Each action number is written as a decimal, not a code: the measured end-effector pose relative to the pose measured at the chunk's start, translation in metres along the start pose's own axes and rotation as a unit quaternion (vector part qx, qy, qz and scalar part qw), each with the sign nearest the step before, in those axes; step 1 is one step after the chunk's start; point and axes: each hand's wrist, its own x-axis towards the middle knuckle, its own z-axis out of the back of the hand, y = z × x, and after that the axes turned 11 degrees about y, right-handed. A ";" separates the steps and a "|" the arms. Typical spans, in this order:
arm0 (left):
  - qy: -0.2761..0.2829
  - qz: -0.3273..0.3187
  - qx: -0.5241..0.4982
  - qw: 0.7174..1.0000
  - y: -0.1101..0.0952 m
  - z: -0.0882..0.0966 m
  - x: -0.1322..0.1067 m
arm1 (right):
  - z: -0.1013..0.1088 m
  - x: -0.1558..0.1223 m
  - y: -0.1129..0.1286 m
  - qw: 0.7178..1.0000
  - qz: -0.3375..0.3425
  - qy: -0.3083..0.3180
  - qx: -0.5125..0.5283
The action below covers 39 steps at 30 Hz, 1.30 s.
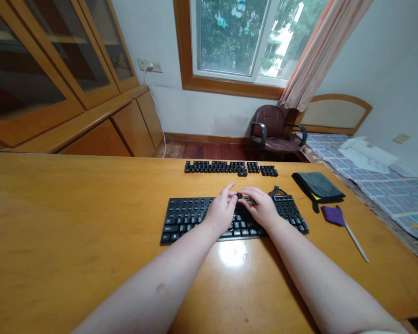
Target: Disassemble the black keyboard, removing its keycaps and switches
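A white wall (198, 111) stood beyond the wooden desk (73, 218), which bore a black keyboard (243, 226). Above it were the left hand (223, 207), grip indeterminable, and the right hand (264, 209), fingers narrowly pinching a small black piece (239, 195) between both hands.

Both forearms are bare nearly to the lower edge of the view; the left forearm (167, 273) broadens smoothly from a narrow wrist (209, 228) and carries one small, oblong mark (160, 286) on its upper side; the right forearm (316, 273) has a similar tapering shape; the left hand (220, 211) and right hand (264, 211) are ungloved, with slim, rounded fingers (226, 189); a thin pale strip (379, 332) by the right forearm's lower end is too small to identify.
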 end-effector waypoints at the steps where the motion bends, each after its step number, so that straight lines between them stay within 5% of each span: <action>1: -0.006 0.001 -0.001 1.000 0.000 0.000 0.000 | 0.001 -0.001 0.001 1.000 -0.006 -0.030 -0.001; 7: -0.024 0.011 0.006 1.000 -0.001 -0.001 0.000 | 0.018 0.007 -0.004 0.977 -0.127 -0.165 -0.041; 13: -0.026 0.009 0.010 1.000 -0.006 0.000 0.000 | 0.042 0.068 -0.042 0.973 -0.214 -0.058 -0.070; 17: -0.027 0.005 0.013 1.000 -0.004 -0.001 0.000 | 0.025 0.094 -0.064 0.974 -0.209 0.038 -0.074; 24: -0.028 0.005 0.024 0.999 -0.003 -0.002 0.001 | -0.008 0.084 -0.085 0.976 -0.174 0.094 -0.089; 31: -0.030 0.008 0.017 0.999 -0.005 -0.002 0.001 | -0.017 0.084 -0.094 0.965 -0.184 0.132 -0.136; 39: -0.032 0.016 0.018 0.999 -0.008 0.000 0.001 | -0.015 0.081 -0.090 0.967 -0.190 0.106 -0.131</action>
